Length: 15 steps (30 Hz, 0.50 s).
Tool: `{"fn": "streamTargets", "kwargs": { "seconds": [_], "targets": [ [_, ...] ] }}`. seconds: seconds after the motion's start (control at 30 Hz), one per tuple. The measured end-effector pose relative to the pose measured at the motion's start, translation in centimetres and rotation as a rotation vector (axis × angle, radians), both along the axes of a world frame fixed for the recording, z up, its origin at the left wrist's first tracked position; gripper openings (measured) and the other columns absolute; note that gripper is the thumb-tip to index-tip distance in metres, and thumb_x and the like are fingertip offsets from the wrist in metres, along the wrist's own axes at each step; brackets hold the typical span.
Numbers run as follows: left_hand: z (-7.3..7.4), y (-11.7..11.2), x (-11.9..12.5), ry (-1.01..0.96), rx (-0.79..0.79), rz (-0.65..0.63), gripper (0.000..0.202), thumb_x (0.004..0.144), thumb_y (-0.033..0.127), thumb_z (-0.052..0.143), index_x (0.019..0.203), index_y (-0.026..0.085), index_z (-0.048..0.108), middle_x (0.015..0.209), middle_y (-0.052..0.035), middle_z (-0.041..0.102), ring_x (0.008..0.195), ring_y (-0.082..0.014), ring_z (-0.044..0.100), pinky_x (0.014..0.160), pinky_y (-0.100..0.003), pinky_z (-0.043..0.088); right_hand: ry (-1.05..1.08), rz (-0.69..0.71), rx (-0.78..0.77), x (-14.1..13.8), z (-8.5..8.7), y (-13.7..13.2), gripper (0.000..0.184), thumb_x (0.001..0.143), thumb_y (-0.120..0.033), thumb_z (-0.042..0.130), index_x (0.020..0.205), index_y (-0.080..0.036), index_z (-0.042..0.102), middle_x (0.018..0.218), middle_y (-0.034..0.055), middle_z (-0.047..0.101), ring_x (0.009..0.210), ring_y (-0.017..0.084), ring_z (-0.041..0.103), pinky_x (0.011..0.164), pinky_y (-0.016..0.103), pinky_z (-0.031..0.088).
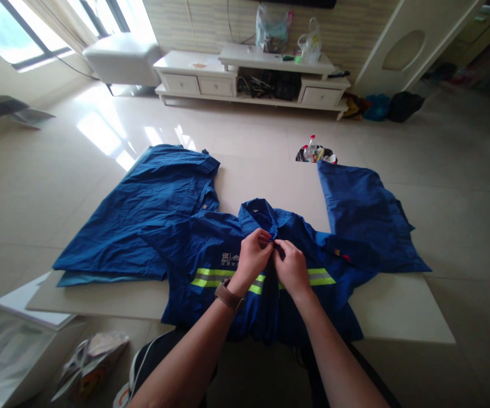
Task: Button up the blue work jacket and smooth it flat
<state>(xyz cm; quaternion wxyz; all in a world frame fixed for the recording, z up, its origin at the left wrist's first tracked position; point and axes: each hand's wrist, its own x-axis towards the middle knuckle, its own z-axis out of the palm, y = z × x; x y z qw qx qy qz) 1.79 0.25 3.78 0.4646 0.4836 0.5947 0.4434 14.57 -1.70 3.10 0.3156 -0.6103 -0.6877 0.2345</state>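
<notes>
Tabletop (397, 309) bears blue shirt (211, 243); left hand (251, 258), right hand (290, 266) pinch its placket.

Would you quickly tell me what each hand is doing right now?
Left hand: pinched on the blue work shirt near the collar.
Right hand: pinched on the same shirt.

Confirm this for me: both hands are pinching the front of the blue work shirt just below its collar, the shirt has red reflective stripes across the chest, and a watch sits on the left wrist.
Not quite. The stripes on the blue work shirt are yellow-green with grey, not red, as the head view shows. The rest holds: left hand and right hand pinch the front below the collar, and the watch is on the left wrist.
</notes>
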Motion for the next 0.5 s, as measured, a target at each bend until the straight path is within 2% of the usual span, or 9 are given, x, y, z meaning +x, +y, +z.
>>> {"fn": "streamTargets", "kwargs": {
  "seconds": [0.17, 0.5],
  "targets": [
    [-0.6, 0.0, 0.0, -0.035, -0.011, 0.019, 0.008, 0.079, 0.015, 0.067, 0.086, 0.018, 0.067, 0.081, -0.0022, 0.07, 0.072, -0.0128, 0.068, 0.068, -0.021, 0.052, -0.009, 0.004, 0.003, 0.0, -0.1, 0.0, 0.031, 0.091, -0.017, 0.048, 0.113, -0.017, 0.07, 0.105, 0.0101, 0.072, 0.09, 0.022, 0.067, 0.083, 0.033, 0.052],
    [-2.0, 0.5, -0.2, -0.218, -0.079, 0.085, 0.016, 0.071, 0.02, 0.073, 0.083, 0.018, 0.063, 0.08, -0.0038, 0.073, 0.077, -0.0164, 0.07, 0.069, -0.023, 0.052, -0.024, 0.002, 0.007, 0.1, -0.4, 0.0, 0.031, 0.09, -0.017, 0.049, 0.112, -0.017, 0.07, 0.106, 0.0103, 0.072, 0.089, 0.021, 0.067, 0.082, 0.033, 0.053]
  ]
}}
